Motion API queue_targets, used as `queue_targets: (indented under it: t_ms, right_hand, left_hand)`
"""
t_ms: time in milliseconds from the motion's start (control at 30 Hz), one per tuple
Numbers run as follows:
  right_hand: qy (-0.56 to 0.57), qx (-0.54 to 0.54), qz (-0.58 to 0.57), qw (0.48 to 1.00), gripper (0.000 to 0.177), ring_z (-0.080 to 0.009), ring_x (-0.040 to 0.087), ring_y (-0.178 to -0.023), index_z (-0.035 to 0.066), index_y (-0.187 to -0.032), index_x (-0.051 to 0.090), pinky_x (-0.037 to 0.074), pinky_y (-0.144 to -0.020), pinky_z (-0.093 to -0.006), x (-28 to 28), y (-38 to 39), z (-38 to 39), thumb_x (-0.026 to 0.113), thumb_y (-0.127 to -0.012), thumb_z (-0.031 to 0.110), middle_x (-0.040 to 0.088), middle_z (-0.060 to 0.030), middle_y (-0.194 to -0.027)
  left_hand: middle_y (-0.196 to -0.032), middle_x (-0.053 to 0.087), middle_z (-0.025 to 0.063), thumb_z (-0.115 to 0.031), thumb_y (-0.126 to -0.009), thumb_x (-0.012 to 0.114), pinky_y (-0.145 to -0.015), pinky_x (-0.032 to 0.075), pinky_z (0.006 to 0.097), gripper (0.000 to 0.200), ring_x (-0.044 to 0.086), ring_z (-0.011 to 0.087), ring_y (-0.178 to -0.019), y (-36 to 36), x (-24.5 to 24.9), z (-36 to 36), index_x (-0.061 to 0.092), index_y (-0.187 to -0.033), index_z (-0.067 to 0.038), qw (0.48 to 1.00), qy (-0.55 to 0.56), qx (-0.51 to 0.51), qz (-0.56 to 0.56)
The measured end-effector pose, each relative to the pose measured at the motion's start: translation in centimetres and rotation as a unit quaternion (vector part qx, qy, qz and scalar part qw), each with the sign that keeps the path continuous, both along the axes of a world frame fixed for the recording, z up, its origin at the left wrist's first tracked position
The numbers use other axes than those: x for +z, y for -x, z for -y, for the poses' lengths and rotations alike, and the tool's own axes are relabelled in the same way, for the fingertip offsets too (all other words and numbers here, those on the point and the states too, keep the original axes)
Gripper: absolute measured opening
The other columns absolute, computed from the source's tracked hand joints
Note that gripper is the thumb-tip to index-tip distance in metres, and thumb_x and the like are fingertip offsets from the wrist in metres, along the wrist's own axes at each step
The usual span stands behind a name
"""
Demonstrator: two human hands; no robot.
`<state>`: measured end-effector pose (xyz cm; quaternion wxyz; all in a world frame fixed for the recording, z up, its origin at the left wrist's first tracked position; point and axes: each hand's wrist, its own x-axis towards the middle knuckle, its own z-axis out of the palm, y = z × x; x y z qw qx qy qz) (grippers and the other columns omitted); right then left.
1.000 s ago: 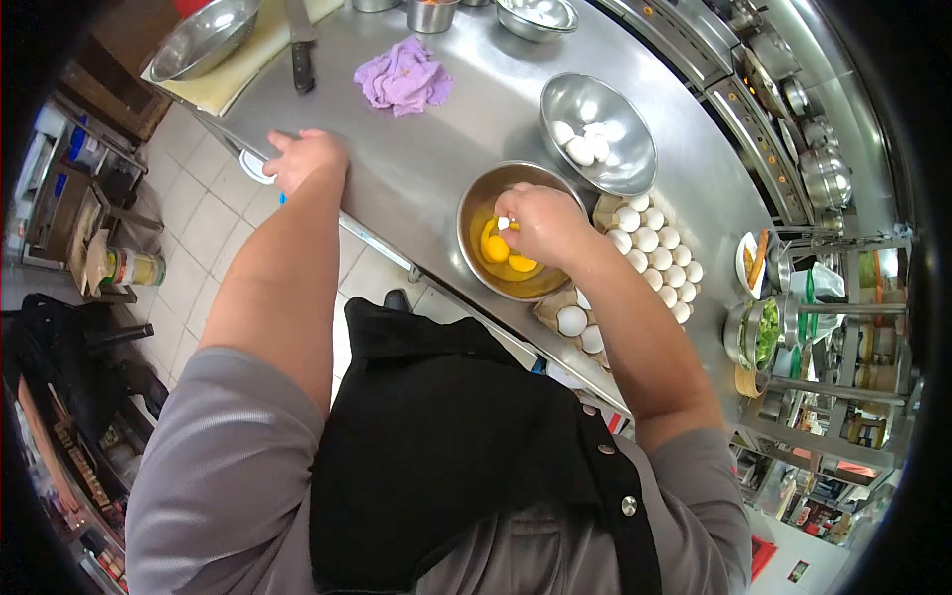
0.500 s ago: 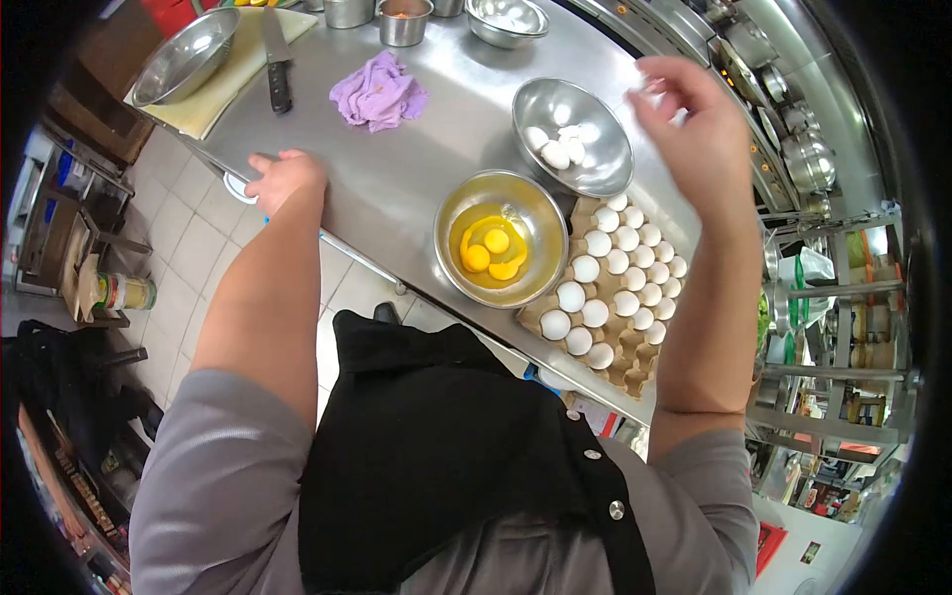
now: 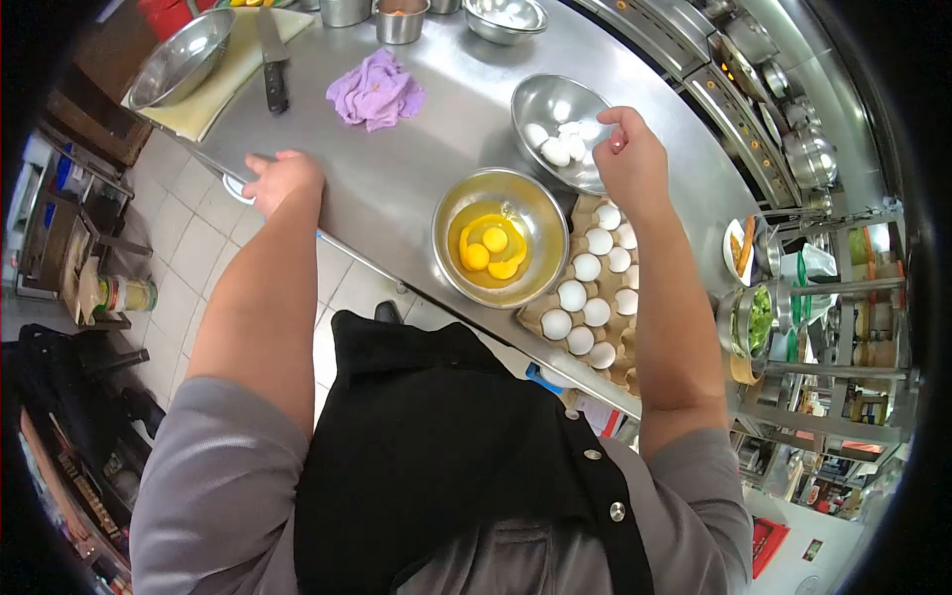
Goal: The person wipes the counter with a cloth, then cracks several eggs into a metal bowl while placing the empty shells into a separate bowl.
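Observation:
My left hand (image 3: 285, 180) rests on the front edge of the steel counter, fingers apart and holding nothing. My right hand (image 3: 635, 164) is over the right rim of a steel bowl (image 3: 545, 99) with white eggshells (image 3: 557, 149) inside. Its fingers are curled in, and whatever they may hold is hidden. Closer to me stands a second steel bowl (image 3: 448, 213) with clear egg white and several yolks (image 3: 494, 238). To its right, a cardboard tray (image 3: 540, 315) carries rows of white eggs (image 3: 572, 296), partly covered by my right forearm.
A crumpled purple cloth (image 3: 377, 91) lies on the counter (image 3: 387, 164). Left of it, a knife (image 3: 275, 74) and a large steel bowl (image 3: 183, 59) rest on a pale cutting board (image 3: 213, 99). Steel containers (image 3: 401, 25) line the back, and a white dish (image 3: 736, 248) sits far right.
My right hand has moved left and down to the shell bowl's rim. White bits seen at its fingers earlier no longer show. My left hand stays at the counter edge.

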<state>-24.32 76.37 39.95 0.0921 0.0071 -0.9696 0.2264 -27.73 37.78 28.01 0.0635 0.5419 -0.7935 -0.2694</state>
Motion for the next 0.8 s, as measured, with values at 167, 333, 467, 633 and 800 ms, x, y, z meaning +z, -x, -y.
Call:
queue_targets:
  t_ms: [167,333,467,633,800]
  right_hand:
    - [-0.070,0.179,-0.063,0.979,0.045,-0.0215,0.068,-0.087,0.013,-0.133,0.069,0.055,-0.081,-0.0361,-2.0,0.4,-3.1,0.066,-0.089,0.003,0.069,-0.0076,-0.089]
    - [-0.094,0.268,0.089,0.955,0.016,-0.0315,0.069,-0.097,0.010,-0.100,0.078,0.057,-0.086,-0.0443,-0.2,-3.8,3.8,0.072,-0.086,0.014,0.069,-0.0102,-0.095]
    - [-0.228,0.288,0.001,0.930,0.010,-0.0346,0.066,-0.091,0.008,-0.086,0.074,0.055,-0.080,-0.0462,-4.3,-3.7,4.3,0.078,-0.083,0.017,0.064,-0.0116,-0.085]
    - [-0.176,0.214,-0.039,0.960,0.030,-0.0349,0.063,-0.103,0.009,-0.105,0.070,0.053,-0.090,-0.0470,-3.8,-4.7,5.2,0.083,-0.079,0.016,0.064,-0.0129,-0.106]
    - [-0.154,0.142,0.001,0.978,0.061,-0.0352,0.062,-0.113,0.010,-0.130,0.058,0.051,-0.097,-0.0474,-3.6,-4.1,5.6,0.087,-0.078,0.019,0.061,-0.0152,-0.121]
  left_hand:
    - [-0.145,0.044,0.0300,-0.040,-0.102,0.045,-0.092,0.056,0.0574,0.068,0.065,0.0450,-0.119,0.4,-0.3,0.1,0.027,-0.164,-0.018,1.000,0.004,-0.003,-0.006]
    - [-0.145,0.043,0.0310,-0.041,-0.103,0.045,-0.093,0.056,0.0561,0.069,0.065,0.0451,-0.119,-0.2,0.4,-0.2,0.025,-0.165,-0.019,1.000,-0.001,0.005,0.017]
    - [-0.145,0.044,0.0304,-0.041,-0.103,0.046,-0.093,0.056,0.0570,0.068,0.065,0.0451,-0.119,0.0,-0.3,0.1,0.026,-0.165,-0.021,1.000,0.005,0.000,0.001]
    - [-0.145,0.044,0.0284,-0.042,-0.103,0.046,-0.092,0.057,0.0568,0.067,0.064,0.0443,-0.120,-0.1,-0.1,0.0,0.026,-0.164,-0.020,1.000,-0.005,0.004,0.007]
    - [-0.145,0.044,0.0268,-0.042,-0.103,0.046,-0.094,0.056,0.0557,0.066,0.064,0.0433,-0.121,-0.1,0.1,-0.1,0.028,-0.164,-0.021,1.000,0.002,0.009,0.010]
